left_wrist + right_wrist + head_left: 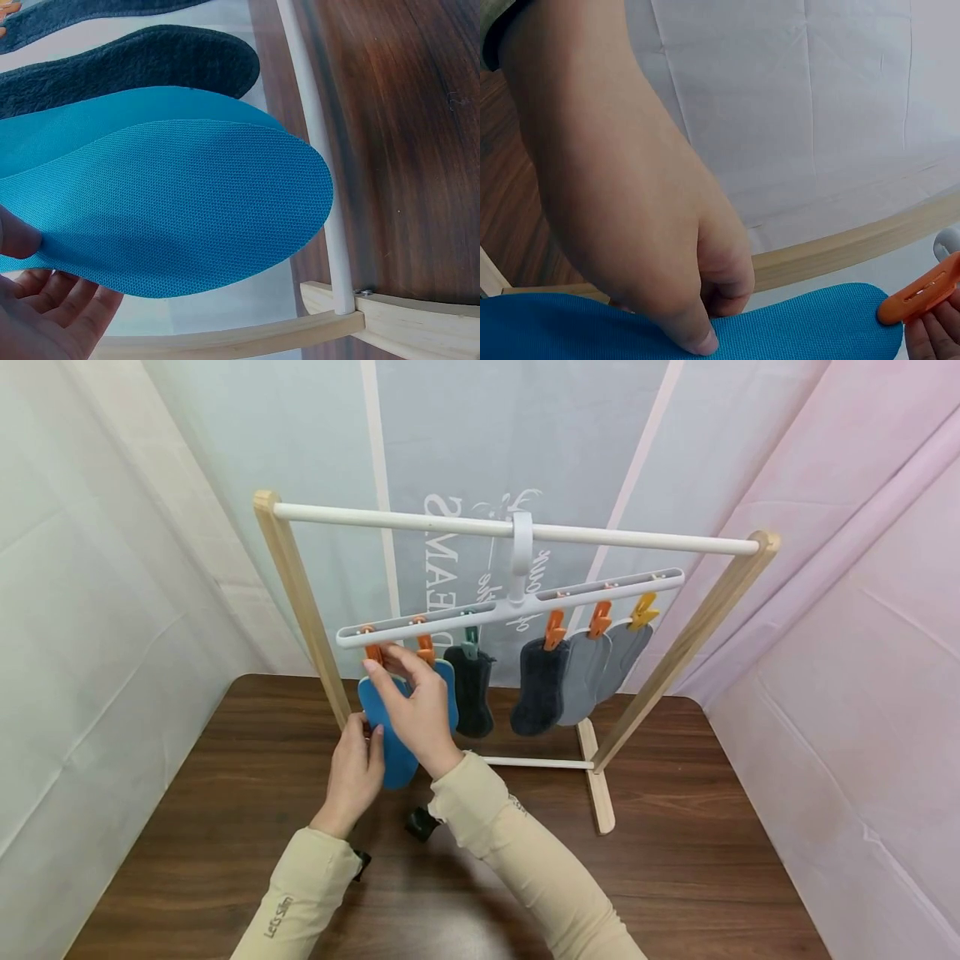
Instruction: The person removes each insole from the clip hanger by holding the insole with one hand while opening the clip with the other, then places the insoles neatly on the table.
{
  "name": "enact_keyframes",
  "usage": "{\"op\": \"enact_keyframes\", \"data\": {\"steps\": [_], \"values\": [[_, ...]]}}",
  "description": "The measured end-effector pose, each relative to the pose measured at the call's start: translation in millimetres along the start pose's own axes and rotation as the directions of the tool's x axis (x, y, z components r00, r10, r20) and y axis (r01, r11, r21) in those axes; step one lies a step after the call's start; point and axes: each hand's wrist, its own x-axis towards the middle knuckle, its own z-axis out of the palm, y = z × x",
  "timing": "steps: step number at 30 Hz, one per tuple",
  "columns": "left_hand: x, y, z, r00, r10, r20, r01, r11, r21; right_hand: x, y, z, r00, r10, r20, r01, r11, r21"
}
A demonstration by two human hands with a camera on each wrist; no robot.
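Observation:
In the head view, my left hand (354,772) pinches the near blue insole (397,764) at its side edge, thumb on one face and fingers behind. My right hand (422,706) is at the insole's upper end, thumb and fingers pinching the orange clip (373,646) at the hanger's left end. The right wrist view shows that orange clip (922,289) at the insole's tip, with fingertips (934,334) against it. A second blue insole (447,681) hangs just behind from another orange clip (424,643); my right hand partly hides it.
The white clip hanger (517,607) hangs tilted from the white rod (405,521) of a wooden stand (686,643). Dark insoles (471,693) and grey insoles (585,672) hang along it from green, orange and yellow clips. Below lies a brown wood-grain table (675,860); curtains surround it.

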Motion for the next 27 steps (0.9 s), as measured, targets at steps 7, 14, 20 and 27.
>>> {"op": "enact_keyframes", "data": {"steps": [7,14,20,27], "values": [[0.5,-1.0,0.4,1.000,0.004,-0.003,-0.004,1.000,-0.006,1.1,0.1,1.6,0.999,-0.031,-0.011,0.031,0.999,0.019],[-1.1,-4.2,1.2,1.000,0.015,-0.012,-0.015,1.000,0.018,3.8,-0.6,3.2,1.000,0.018,-0.025,-0.016,0.997,0.074],[-7.4,-7.8,1.1,0.999,-0.021,0.037,0.019,0.999,0.044,5.9,-13.4,2.4,0.998,0.061,-0.019,-0.059,0.994,0.089],[-12.2,-12.1,-1.2,0.999,-0.018,0.037,0.016,0.998,0.059,7.8,-1.6,1.1,0.997,0.078,0.008,-0.079,0.993,0.086]]}}
